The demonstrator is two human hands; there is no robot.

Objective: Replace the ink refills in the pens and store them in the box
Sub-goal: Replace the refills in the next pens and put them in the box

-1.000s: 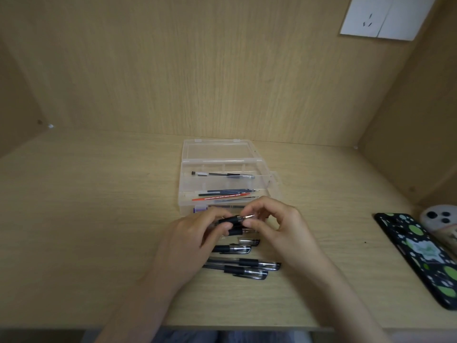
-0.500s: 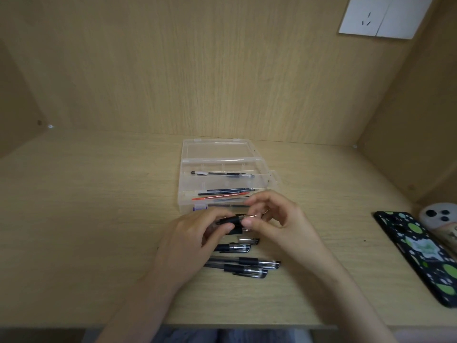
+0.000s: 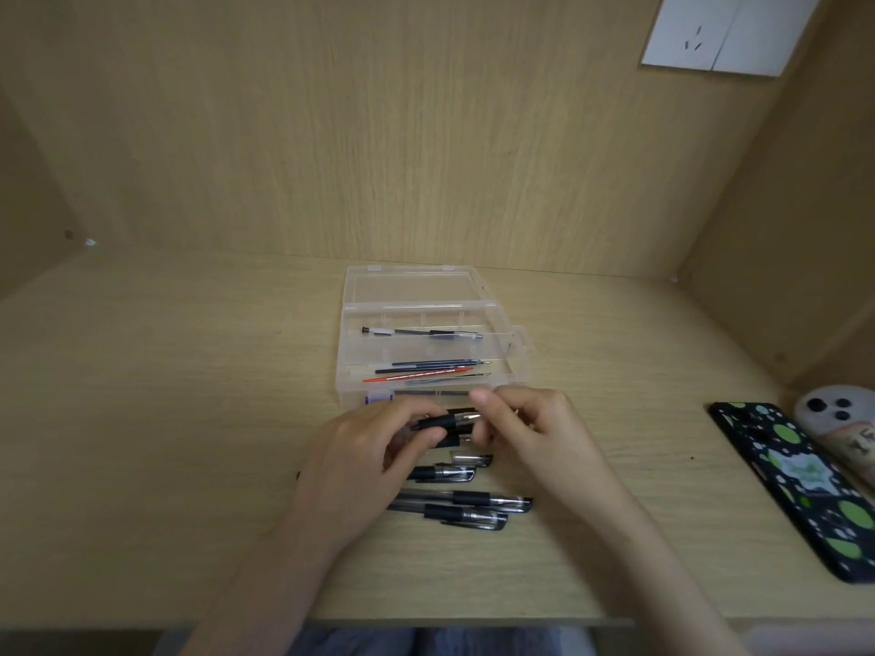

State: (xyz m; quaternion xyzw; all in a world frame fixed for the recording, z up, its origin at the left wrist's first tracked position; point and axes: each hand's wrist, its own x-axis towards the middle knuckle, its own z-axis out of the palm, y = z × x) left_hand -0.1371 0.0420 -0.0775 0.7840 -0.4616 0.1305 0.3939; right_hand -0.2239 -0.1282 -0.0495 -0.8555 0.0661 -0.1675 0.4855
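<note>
we note the left hand (image 3: 364, 459) closed around a black-gripped pen (image 3: 442, 422), thumb and fingers wrapped on the grip section, the silver tip end pointing toward the right hand (image 3: 535, 435). the right hand's fingertips (image 3: 482, 398) are pinched in at that tip end; we cannot tell exactly what piece they hold, as the fingers cover it.

just beyond the grip, on the far side, sits the clear plastic box (image 3: 513, 345), lid open and lying back. in its far compartment lies one pen (image 3: 421, 331). in the nearer compartment lie loose refills (image 3: 433, 367), dark blue and one red (image 3: 416, 375), roughly parallel.

immediately below the grip, toward the person, several pens rest on the wooden desk (image 3: 165, 419): a short silver-tipped one (image 3: 471, 460) closest, then another (image 3: 440, 474) partly under the left hand, then two long ones (image 3: 461, 506) side by side, touching.

well to the right of the grip lies a dark phone case with green spots (image 3: 800, 485), and beside it a pale phone (image 3: 838, 409), camera lenses up.
</note>
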